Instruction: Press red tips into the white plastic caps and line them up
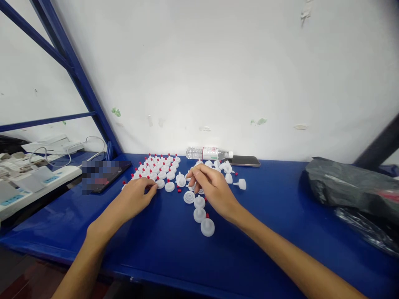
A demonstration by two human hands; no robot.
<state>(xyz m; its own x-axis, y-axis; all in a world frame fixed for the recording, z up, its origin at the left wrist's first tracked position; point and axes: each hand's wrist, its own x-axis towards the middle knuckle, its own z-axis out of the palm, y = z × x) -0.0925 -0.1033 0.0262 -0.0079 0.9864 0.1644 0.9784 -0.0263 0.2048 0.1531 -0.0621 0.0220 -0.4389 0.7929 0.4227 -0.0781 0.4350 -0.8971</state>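
My left hand (pixel 137 196) is at the near edge of several rows of white nozzle caps with red tips. Its thumb and index finger close at the side of one white nozzle cap (pixel 160 183). Over a looser group of white caps is my right hand (pixel 213 187), its fingers curled into a pinch; what they hold, if anything, is hidden. Below it, a flat-lying white cap (pixel 188 197) and several caps without red tips run toward me, the nearest cap (pixel 207 227) at the front. A small red tip (pixel 179 191) lies between the hands.
Against the wall lie a clear water bottle (pixel 202 153) and a phone (pixel 246 160). A dark tablet-like device (pixel 109 176) sits at left, beside white power strips (pixel 46 182). Dark plastic bags (pixel 352 187) cover the right side. A blue metal frame post (pixel 84 83) rises at left.
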